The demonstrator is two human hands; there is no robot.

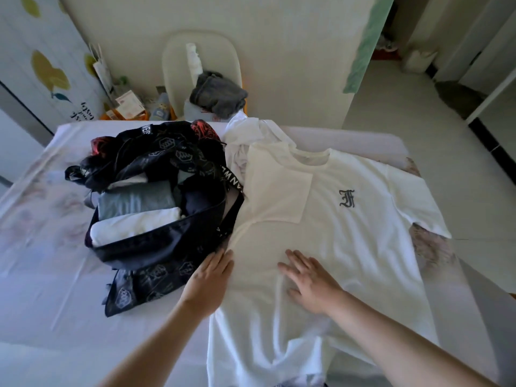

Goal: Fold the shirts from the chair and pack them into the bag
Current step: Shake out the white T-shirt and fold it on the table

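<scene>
Palms down, fingers straight: left hand and right hand press a white T-shirt spread over the right half of the bed, beside the full bag. Soft, light cloth, probably best pinched at shoulder and hem

A white T-shirt lies spread on the bed, one sleeve folded in. The left hand presses its left edge flat; the right hand lies flat mid-shirt. Left of centre, a dark printed bag holds folded shirts.
</scene>
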